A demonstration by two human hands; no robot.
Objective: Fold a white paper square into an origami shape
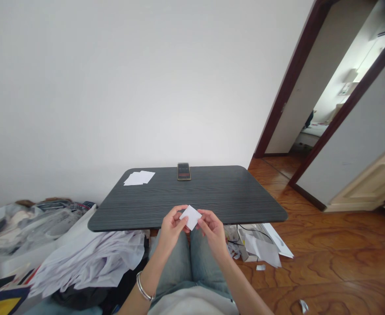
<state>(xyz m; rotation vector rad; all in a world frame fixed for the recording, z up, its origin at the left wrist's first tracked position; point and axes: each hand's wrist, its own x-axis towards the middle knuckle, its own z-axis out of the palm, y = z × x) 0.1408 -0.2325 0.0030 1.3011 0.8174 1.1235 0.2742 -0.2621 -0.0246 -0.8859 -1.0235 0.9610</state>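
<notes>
A small folded square of white paper point(191, 218) is held up between my two hands, turned so that one corner points upward. My left hand point(174, 222) pinches its left corner between thumb and fingers. On the opposite corner, my right hand point(211, 224) grips with thumb and fingertips. Both hands are at the near edge of the dark table point(212, 197), above my lap. Parts of my fingers behind the paper are hidden.
Several white paper sheets point(139, 178) lie at the table's far left. A phone point(183, 171) leans on a stand at the back. Bagged clothes point(93, 258) are heaped at left; papers and cables point(261, 247) sit under the table's right side. A doorway point(297, 100) opens at right.
</notes>
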